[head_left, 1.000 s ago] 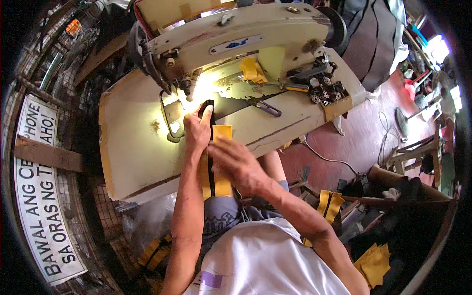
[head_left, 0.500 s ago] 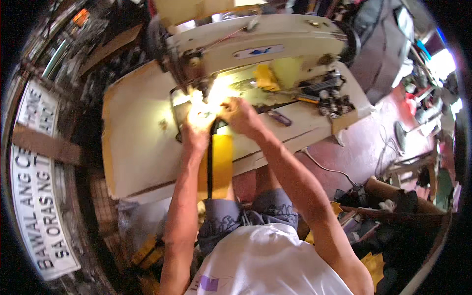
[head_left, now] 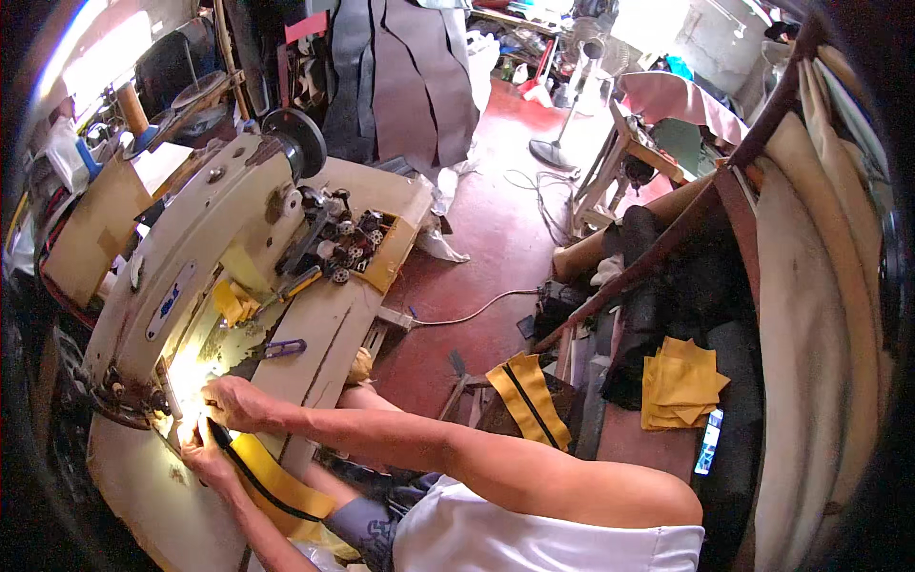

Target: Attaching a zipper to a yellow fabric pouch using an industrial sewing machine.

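A cream sewing machine (head_left: 205, 238) stands on its table at the left, its lamp glaring around the needle area. By the needle, my left hand (head_left: 205, 456) is closed on the upper end of a yellow strip of material (head_left: 276, 481) with a black band along its middle. The strip bends down over the table's edge onto my lap. Close beside the left hand is my right hand (head_left: 240, 404), its fingers curled together. Glare hides what those fingers hold.
A purple-handled tool (head_left: 285, 349) lies on the tabletop near a box of bobbins (head_left: 381, 255). To my right are another black-banded yellow piece (head_left: 531, 400), stacked yellow pieces (head_left: 681, 383) and a lit phone (head_left: 708, 442). A cable (head_left: 477, 307) crosses the red floor.
My view has swung to the right, so the machine and hands now appear at the left. Both hands stay close together near the needle.
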The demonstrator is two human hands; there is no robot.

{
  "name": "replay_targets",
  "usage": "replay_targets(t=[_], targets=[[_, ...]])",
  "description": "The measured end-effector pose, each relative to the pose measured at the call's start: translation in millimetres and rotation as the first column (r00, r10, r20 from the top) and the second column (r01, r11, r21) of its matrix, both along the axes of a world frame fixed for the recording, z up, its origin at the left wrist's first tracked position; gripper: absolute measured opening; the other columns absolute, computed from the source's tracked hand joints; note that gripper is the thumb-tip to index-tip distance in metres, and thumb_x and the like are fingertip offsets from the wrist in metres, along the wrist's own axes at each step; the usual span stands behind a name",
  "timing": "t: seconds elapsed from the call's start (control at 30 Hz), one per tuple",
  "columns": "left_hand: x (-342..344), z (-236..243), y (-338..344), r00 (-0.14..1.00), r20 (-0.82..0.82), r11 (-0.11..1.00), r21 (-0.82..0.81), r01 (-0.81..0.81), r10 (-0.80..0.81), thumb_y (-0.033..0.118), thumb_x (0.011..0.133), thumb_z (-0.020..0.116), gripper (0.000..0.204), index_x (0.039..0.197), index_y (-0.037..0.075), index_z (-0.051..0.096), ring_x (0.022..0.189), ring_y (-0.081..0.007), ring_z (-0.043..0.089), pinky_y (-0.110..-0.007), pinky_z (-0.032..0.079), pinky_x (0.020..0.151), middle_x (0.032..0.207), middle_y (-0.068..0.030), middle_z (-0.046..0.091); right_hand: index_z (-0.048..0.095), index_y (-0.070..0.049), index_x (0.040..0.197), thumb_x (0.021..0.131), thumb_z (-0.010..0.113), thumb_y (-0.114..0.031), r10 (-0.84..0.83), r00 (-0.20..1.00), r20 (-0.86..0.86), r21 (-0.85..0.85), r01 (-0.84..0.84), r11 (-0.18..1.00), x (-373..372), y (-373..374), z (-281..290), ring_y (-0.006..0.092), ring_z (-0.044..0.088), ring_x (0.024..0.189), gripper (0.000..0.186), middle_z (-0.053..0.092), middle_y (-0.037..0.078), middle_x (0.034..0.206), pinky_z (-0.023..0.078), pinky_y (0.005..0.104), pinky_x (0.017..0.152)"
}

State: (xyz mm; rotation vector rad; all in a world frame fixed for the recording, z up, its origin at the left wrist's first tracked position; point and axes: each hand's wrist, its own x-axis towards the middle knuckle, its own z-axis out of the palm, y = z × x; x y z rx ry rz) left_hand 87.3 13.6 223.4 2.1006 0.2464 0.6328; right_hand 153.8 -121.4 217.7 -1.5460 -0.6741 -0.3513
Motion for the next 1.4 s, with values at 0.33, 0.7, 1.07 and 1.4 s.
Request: replay_targets(t=[0.33, 0.7, 1.07, 1.4], targets=[[-1.6, -26.9, 19.2, 0.997, 0.034, 0.996, -0.056, -0.073, 0.075, 0.011, 0.093, 0.064, 0.02, 0.107, -0.003, 0.065, 0.087, -0.0165, 0.062, -0.03, 0.051, 0.081, 0.098, -0.0081, 0.069, 0.054, 0.001, 0.074, 0.071, 0.066, -0.019, 0.07, 0.991, -0.113, -0.079, -0.079, 0.994, -7.5, -1.6, 6.3, 0.0405, 0.054, 0.064, 0.024, 0.056, 0.024, 0.071, 0.043, 0.0474, 0.058], [-10.9, -10.0, 1.8, 0.995, 0.011, 0.922, -0.375, -0.092, 0.104, 0.01, 0.094, 0.051, 0.034, 0.126, -0.003, 0.052, 0.119, -0.0253, 0.051, -0.037, 0.038, 0.104, 0.128, -0.0146, 0.056, 0.06, -0.001, 0.084, 0.078, 0.064, -0.014, 0.031, 0.925, -0.379, -0.162, -0.1, 0.982, -15.2, -3.8, 16.1, 0.0146, 0.048, 0.06, 0.015, 0.055, 0.015, 0.066, 0.044, 0.0376, 0.055], [-22.6, 40.5, -20.9, 0.994, -0.057, 0.91, -0.41, 0.058, -0.089, 0.003, 0.085, 0.065, 0.015, 0.1, 0.001, 0.066, 0.087, -0.0123, 0.06, -0.027, 0.048, 0.081, 0.095, -0.0026, 0.066, 0.06, 0.001, 0.094, 0.086, 0.063, -0.005, 0.112, 0.97, -0.215, -0.114, -0.139, 0.984, -15.8, -21.0, 24.8, 0.0147, 0.049, 0.066, 0.011, 0.055, 0.011, 0.075, 0.047, 0.0301, 0.065], [-21.3, 41.4, -16.1, 0.985, -0.156, 0.92, -0.392, 0.005, -0.072, 0.004, 0.084, 0.071, 0.017, 0.1, -0.002, 0.072, 0.08, -0.0099, 0.061, -0.025, 0.048, 0.078, 0.09, -0.0031, 0.07, 0.063, -0.006, 0.088, 0.084, 0.058, -0.012, -0.214, 0.959, 0.188, -0.676, 0.284, 0.68, 49.3, -116.3, 42.6, 0.0353, 0.063, 0.089, 0.008, 0.063, 0.016, 0.088, 0.051, 0.0462, 0.075]])
